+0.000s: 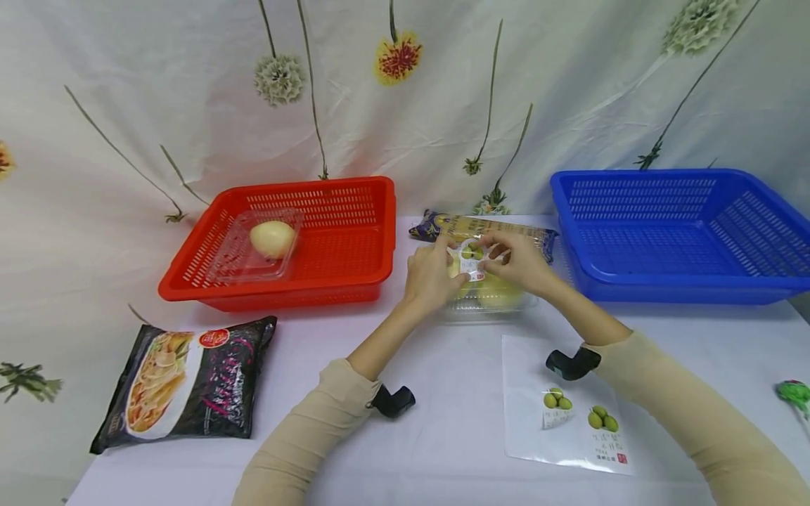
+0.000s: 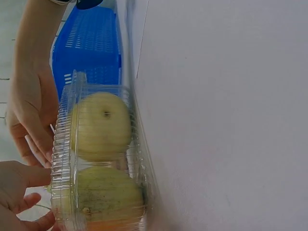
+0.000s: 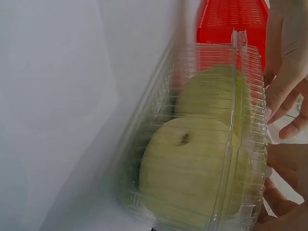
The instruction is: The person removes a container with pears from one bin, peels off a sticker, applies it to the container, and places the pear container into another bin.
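Both hands meet over a clear plastic clamshell box [image 1: 487, 306] with yellow-green pears [image 3: 192, 168] inside. Between them, on or just above the lid, is a small clear label [image 1: 471, 261] printed with green pears and text. The left hand [image 1: 432, 275] holds the label's left edge with thumb and forefinger. At its right edge, the right hand [image 1: 517, 261] holds it the same way. In the left wrist view, fingertips of both hands come against the lid of the box. The lid hides the label in that view.
A long golden packet [image 1: 500, 228] lies behind the box. To the left stands a red basket [image 1: 354, 292] with another clear box and pear; to the right, a blue basket [image 1: 683, 284]. A label sheet [image 1: 525, 422], a black food packet [image 1: 190, 383] and a green-wrapped item [image 1: 794, 392] lie nearer.
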